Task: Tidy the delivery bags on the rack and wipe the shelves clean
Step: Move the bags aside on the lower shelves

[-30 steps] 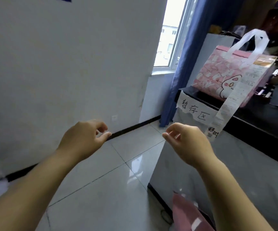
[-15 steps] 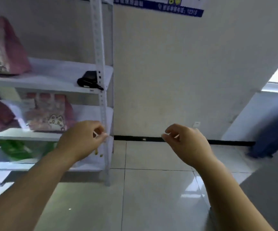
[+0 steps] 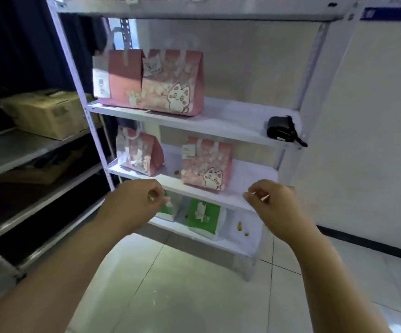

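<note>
pink cat-print paper bags (image 3: 173, 82), boxy, on the middle shelves of the white metal rack (image 3: 230, 116), green bags (image 3: 203, 218) lower down, soft black pouch (image 3: 282, 129) at the shelf's right end, left hand (image 3: 134, 205) and right hand (image 3: 276, 207) out front, fingers curled in, gripping nothing

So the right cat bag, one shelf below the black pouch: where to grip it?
Best by the narrow top of the cat bag, at the white handles, coming from the front: it stands upright near the shelf edge, with free space above.
</note>
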The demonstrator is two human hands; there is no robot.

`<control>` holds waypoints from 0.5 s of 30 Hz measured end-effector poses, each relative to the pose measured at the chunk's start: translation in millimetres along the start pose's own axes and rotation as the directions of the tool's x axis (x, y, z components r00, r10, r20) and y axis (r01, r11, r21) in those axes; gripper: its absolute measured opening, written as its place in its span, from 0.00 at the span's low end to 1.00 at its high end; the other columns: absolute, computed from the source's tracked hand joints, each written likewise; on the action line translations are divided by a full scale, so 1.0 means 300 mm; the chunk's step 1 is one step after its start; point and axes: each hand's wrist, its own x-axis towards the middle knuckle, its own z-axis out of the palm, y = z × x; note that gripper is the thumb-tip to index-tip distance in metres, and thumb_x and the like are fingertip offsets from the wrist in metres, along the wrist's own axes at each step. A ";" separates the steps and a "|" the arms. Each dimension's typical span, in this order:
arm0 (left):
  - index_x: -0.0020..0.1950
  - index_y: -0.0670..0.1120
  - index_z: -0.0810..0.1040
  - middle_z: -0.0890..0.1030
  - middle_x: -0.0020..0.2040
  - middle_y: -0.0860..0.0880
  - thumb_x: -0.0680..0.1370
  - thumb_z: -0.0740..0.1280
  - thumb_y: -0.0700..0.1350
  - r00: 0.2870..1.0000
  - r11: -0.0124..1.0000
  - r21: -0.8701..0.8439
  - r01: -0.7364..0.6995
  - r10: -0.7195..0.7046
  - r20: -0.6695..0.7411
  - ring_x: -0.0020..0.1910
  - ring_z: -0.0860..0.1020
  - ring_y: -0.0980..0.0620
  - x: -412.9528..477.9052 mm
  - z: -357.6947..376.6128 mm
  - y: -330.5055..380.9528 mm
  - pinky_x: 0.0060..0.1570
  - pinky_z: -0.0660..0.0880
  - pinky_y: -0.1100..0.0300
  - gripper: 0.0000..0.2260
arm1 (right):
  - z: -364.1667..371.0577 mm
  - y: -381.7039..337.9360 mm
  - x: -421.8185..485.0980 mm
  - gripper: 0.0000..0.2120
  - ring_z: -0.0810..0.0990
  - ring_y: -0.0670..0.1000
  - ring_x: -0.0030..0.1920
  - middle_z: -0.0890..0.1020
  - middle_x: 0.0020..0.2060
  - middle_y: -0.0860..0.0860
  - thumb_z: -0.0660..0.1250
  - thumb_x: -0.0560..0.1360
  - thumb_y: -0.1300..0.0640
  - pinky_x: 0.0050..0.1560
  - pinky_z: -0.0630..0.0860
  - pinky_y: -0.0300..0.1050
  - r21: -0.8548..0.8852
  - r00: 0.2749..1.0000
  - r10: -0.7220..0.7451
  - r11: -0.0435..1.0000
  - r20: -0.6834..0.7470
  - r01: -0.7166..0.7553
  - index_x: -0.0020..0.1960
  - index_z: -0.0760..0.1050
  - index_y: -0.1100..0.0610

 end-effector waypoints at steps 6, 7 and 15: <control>0.37 0.56 0.78 0.80 0.36 0.61 0.72 0.70 0.53 0.992 0.995 -0.046 0.085 -0.089 -0.084 0.38 0.77 0.62 0.062 -0.112 -0.300 0.38 0.74 0.61 0.04 | 0.230 -0.219 0.124 0.09 0.78 0.44 0.38 0.78 0.39 0.39 0.63 0.75 0.42 0.40 0.79 0.48 -0.027 0.995 -0.058 0.998 0.087 0.061 0.50 0.76 0.45; 0.37 0.56 0.78 0.80 0.36 0.61 0.72 0.70 0.54 0.991 0.994 -0.051 0.096 -0.100 -0.091 0.39 0.77 0.62 0.081 -0.118 -0.339 0.38 0.74 0.60 0.05 | 0.258 -0.240 0.149 0.08 0.78 0.44 0.37 0.79 0.40 0.39 0.63 0.75 0.42 0.39 0.79 0.48 -0.027 0.993 -0.059 0.998 0.099 0.062 0.49 0.76 0.45; 0.42 0.56 0.78 0.80 0.38 0.60 0.73 0.68 0.56 0.982 0.986 -0.031 0.167 -0.169 -0.082 0.39 0.78 0.62 0.333 -0.103 -0.623 0.37 0.76 0.61 0.05 | 0.523 -0.291 0.469 0.09 0.78 0.44 0.41 0.78 0.39 0.38 0.64 0.75 0.43 0.41 0.76 0.43 -0.033 0.982 -0.083 0.995 0.167 0.090 0.50 0.77 0.46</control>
